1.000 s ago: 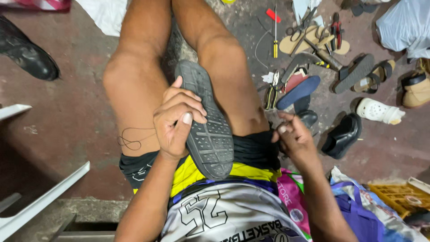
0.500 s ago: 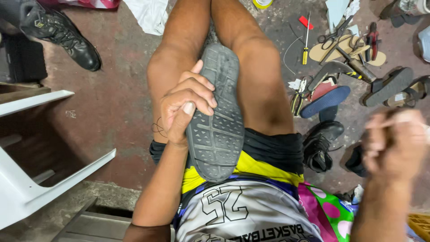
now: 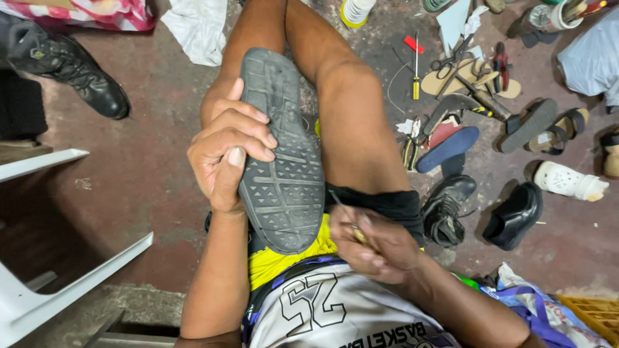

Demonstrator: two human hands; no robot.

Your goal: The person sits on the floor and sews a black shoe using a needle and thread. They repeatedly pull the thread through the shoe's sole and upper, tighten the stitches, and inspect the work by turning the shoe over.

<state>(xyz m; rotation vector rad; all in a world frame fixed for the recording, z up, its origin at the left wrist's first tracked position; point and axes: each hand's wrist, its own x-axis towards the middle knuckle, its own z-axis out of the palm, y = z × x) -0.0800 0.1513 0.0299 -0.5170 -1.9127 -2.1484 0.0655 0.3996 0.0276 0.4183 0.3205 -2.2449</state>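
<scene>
Head cam: left hand (image 3: 225, 158) grip is wrapped tight around the upturned shoe (image 3: 280, 154), sole running lengthwise away from the body, while right hand (image 3: 374, 245) pinches a thin tool (image 3: 345, 216) just beside its heel edge.

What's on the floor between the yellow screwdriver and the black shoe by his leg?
In the head view, between the yellow screwdriver and the black shoe lie a blue insole and pliers with green-yellow handles.
</scene>
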